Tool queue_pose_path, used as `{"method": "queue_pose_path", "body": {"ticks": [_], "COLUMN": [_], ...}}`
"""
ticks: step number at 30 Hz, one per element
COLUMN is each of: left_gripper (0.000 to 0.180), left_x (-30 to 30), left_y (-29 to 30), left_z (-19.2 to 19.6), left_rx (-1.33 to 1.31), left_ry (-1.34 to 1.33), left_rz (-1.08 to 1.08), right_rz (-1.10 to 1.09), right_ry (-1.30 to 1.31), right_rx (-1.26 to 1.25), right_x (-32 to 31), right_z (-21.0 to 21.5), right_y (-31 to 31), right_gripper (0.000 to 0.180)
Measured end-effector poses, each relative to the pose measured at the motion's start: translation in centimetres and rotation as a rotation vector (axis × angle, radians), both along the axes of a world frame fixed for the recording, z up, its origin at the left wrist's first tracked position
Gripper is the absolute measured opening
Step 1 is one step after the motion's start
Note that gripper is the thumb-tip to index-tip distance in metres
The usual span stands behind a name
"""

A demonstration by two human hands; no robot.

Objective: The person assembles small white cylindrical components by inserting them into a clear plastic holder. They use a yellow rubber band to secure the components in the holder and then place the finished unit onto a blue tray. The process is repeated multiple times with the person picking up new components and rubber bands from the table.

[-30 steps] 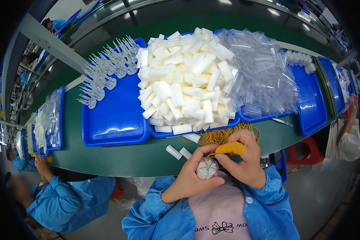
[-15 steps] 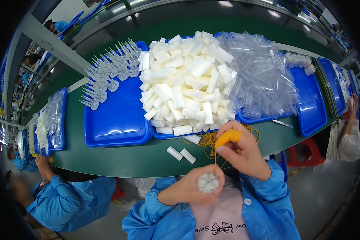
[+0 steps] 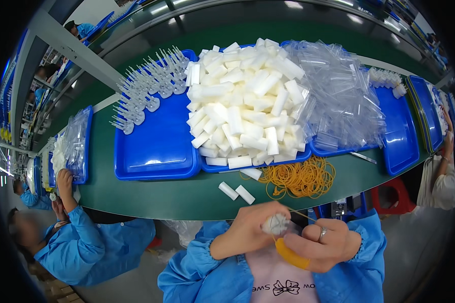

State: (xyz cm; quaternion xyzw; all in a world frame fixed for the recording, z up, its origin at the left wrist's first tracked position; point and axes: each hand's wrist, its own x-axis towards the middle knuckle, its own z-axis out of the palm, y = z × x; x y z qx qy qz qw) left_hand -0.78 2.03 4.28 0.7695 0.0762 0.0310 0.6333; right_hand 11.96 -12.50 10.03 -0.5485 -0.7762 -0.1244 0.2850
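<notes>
My left hand (image 3: 245, 231) is closed around a whitish cylindrical part (image 3: 276, 224), whose round end faces up; the rest of it lies hidden in the palm. A thin orange rubber band (image 3: 302, 214) runs from this part across to my right hand (image 3: 326, 242). The fingers of that hand are bent and closed on the band, close beside the left hand. One right finger wears a yellow finger cover (image 3: 291, 255), and another has a ring. Beyond both hands, a tangled pile of orange rubber bands (image 3: 308, 177) lies on the green table (image 3: 151, 199).
White foam cylinders (image 3: 247, 108) are heaped in the middle, with three loose ones in front. Clear plastic tubes (image 3: 338, 96) lie to their right. A blue tray (image 3: 156, 156) at left holds upright spiky pieces (image 3: 151, 83). A metal tool (image 3: 364, 157) lies at right. Co-workers sit on both sides.
My right hand has come down from above the left hand to its right side, turning over. The orange band now slants rightward instead of running straight up. The view has shifted slightly.
</notes>
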Motion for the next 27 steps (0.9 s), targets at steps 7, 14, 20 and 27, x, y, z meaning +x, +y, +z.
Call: {"method": "queue_pose_path", "body": {"ticks": [7,14,20,27], "left_gripper": [0.032,0.042,0.042,0.080], "left_x": [1.0,-0.3,-0.2,-0.5], "left_y": [0.7,1.0,0.1,0.2], "left_z": [0.8,-1.0,-0.8,0.0], "left_rx": [-0.631,-1.171,-0.990,0.420], "left_ry": [0.059,-0.200,-0.398,-0.071], "left_rz": [-0.124,0.186,0.148,0.302], "right_rz": [0.076,-0.087,0.627,0.052], "right_ry": [0.007,0.508,2.299,1.757], "right_rx": [-0.047,-0.544,-0.146,-0.579], "right_x": [-1.0,1.1,1.1,1.1], "right_z": [0.1,-1.4,-3.2,-3.2], "right_y": [0.0,-0.1,-1.7,0.9], "right_gripper": [0.029,0.018,0.013,0.048]}}
